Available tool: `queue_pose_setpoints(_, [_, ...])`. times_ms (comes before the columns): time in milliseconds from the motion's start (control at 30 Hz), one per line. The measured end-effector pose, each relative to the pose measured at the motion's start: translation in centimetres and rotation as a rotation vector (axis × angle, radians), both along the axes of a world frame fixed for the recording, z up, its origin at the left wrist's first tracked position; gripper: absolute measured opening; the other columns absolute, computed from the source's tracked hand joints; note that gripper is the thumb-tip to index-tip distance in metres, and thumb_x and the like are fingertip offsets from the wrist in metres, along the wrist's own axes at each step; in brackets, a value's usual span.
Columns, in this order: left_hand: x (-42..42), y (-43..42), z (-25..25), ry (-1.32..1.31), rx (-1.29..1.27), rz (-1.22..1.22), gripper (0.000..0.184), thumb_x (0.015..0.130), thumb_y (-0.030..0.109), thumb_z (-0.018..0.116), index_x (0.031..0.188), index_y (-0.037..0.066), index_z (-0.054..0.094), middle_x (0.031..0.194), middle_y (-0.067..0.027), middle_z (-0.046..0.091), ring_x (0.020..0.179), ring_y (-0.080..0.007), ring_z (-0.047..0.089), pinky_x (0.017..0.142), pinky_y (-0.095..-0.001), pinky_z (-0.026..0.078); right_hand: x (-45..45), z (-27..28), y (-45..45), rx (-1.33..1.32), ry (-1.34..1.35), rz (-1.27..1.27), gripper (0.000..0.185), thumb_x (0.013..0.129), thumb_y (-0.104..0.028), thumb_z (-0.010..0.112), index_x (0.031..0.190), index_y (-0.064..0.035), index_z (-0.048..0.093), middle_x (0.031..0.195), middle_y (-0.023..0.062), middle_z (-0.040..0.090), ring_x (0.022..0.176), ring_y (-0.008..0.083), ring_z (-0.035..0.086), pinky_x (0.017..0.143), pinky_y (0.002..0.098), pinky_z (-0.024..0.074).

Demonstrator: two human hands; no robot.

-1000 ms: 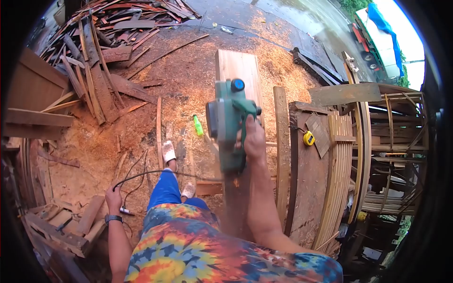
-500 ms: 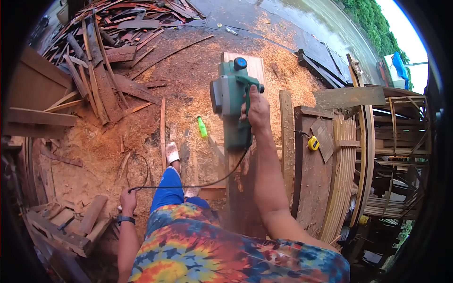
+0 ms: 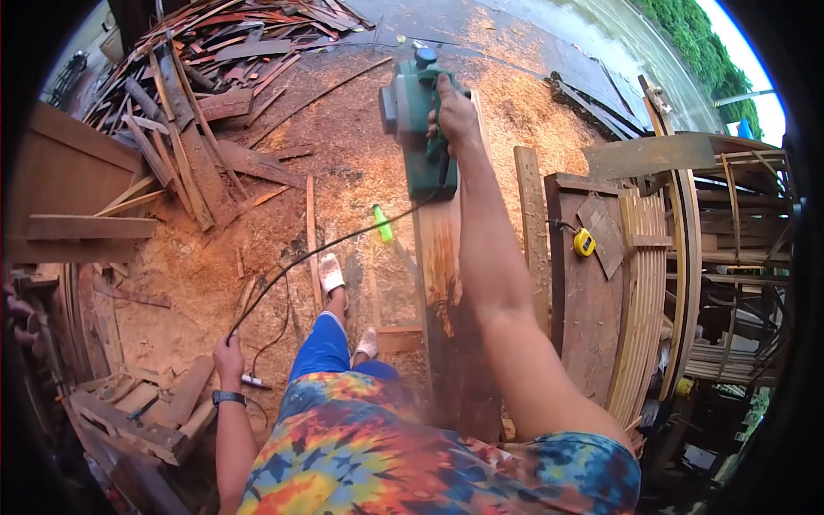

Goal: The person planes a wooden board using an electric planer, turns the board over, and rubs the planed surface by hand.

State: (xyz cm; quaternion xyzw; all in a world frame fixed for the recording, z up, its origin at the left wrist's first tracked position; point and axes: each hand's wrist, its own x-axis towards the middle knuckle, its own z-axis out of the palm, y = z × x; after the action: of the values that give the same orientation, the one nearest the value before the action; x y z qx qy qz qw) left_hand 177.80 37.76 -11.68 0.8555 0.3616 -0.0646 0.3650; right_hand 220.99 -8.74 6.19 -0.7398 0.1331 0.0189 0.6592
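My right hand is wrapped round the handle of a green electric planer, which sits near the far end of a long wooden board. The planer has a blue front knob and a grey side cover. Low on the left, my left hand is closed on the black power cord, which rises in a curve to the back of the planer. A plug-like connector hangs beside that hand. A bright green bottle lies on the shavings left of the board.
Scrap wood is heaped at the far left. A yellow tape measure rests on a brown panel at right, next to stacked strips. Shavings cover the ground round my feet. A wooden frame stands low left.
The planer has moved forward along the board with my right hand, and my arm is stretched farther. The cord is lifted into a higher, tauter curve; the connector now shows by my left hand.
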Motion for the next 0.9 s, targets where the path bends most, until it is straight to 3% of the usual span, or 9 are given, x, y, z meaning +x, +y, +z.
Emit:
queue_pose_setpoints(267, [-7.8,9.7,-8.4,-0.089,0.162,0.345,0.028,0.102,0.034,0.051,0.096,0.008,0.061,0.079,-0.0051,0.062,0.063,-0.0141,0.054,0.052,-0.029,0.045,-33.0,1.0,-1.6,0.066,0.123,-0.048,0.044,0.1,-0.048,0.056,0.096,-0.0036,0.055,0.059,0.0004,0.054,0.047,0.0067,0.051,0.043,0.0236,0.0402])
queue_pose_setpoints(367, [-7.7,6.0,-7.1,0.011,0.185,0.236,0.038,0.104,0.036,0.047,0.095,0.002,0.061,0.086,-0.0173,0.065,0.08,-0.0286,0.062,0.069,-0.0423,0.046,-42.8,1.3,-2.2,0.032,0.183,-0.045,0.056,0.096,-0.055,0.058,0.096,0.0003,0.055,0.061,0.0001,0.055,0.051,0.0061,0.054,0.046,0.0227,0.0428])
queue_pose_setpoints(400, [-7.2,4.2,-5.9,0.059,0.2,0.198,0.041,0.104,0.037,0.046,0.095,0.0,0.062,0.089,-0.0219,0.066,0.087,-0.0344,0.064,0.076,-0.0473,0.046,-45.2,1.2,-2.4,-0.033,0.23,-0.01,0.074,0.092,-0.067,0.053,0.126,-0.0012,0.057,0.062,0.001,0.055,0.051,0.0072,0.052,0.047,0.0221,0.041])
queue_pose_setpoints(467, [-6.8,3.1,-6.8,0.021,0.132,0.18,0.041,0.104,0.036,0.046,0.099,-0.001,0.063,0.092,-0.0215,0.069,0.088,-0.0343,0.066,0.077,-0.0454,0.048,-47.4,1.1,-2.6,-0.015,0.259,-0.022,0.075,0.091,-0.068,0.055,0.124,-0.0015,0.058,0.062,0.0008,0.055,0.052,0.007,0.053,0.048,0.022,0.0409])
queue_pose_setpoints(567, [-5.9,1.7,-7.7,-0.047,0.051,0.19,0.04,0.104,0.034,0.047,0.1,-0.002,0.063,0.09,-0.019,0.07,0.084,-0.0324,0.067,0.075,-0.0416,0.05,-44.6,1.1,-2.5,-0.025,0.232,0.006,0.072,0.092,-0.066,0.055,0.123,-0.0011,0.059,0.062,0.0009,0.055,0.052,0.0072,0.053,0.048,0.022,0.0409])
queue_pose_setpoints(600, [-5.5,1.5,-7.5,-0.031,0.039,0.197,0.04,0.103,0.034,0.047,0.1,-0.002,0.063,0.089,-0.0188,0.07,0.084,-0.0323,0.066,0.075,-0.0414,0.05,-42.6,1.3,-2.1,0.005,0.182,-0.035,0.054,0.095,-0.055,0.059,0.096,-0.0004,0.057,0.059,0.0001,0.055,0.05,0.0061,0.053,0.046,0.0231,0.0424])
queue_pose_setpoints(667, [-4.6,1.4,-7.4,-0.006,0.015,0.206,0.04,0.103,0.034,0.047,0.1,-0.002,0.063,0.089,-0.0184,0.07,0.082,-0.0321,0.066,0.076,-0.041,0.05,-37.7,1.0,-1.7,0.007,0.139,-0.02,0.049,0.097,-0.051,0.059,0.098,-0.0014,0.058,0.059,-0.0004,0.055,0.05,0.0058,0.052,0.045,0.0235,0.0413])
queue_pose_setpoints(700, [-4.3,1.6,-7.6,-0.014,0.065,0.204,0.037,0.103,0.035,0.048,0.089,0.003,0.06,0.076,-0.0099,0.063,0.064,-0.0176,0.058,0.054,-0.0324,0.045,-34.8,1.1,-1.4,0.014,0.128,-0.011,0.047,0.099,-0.048,0.057,0.097,-0.0018,0.058,0.058,-0.0005,0.054,0.049,0.0059,0.052,0.045,0.0239,0.0407])
queue_pose_setpoints(900, [-1.3,0.4,-4.1,-0.159,-0.504,0.553,0.02,0.1,0.026,0.053,0.093,0.008,0.057,0.079,-0.0051,0.059,0.065,-0.009,0.055,0.049,-0.0234,0.043,-13.1,0.0,0.1,-0.039,0.041,0.06,0.052,0.1,-0.055,0.051,0.092,-0.0034,0.057,0.058,0.0034,0.053,0.043,0.0111,0.05,0.041,0.0256,0.0412])
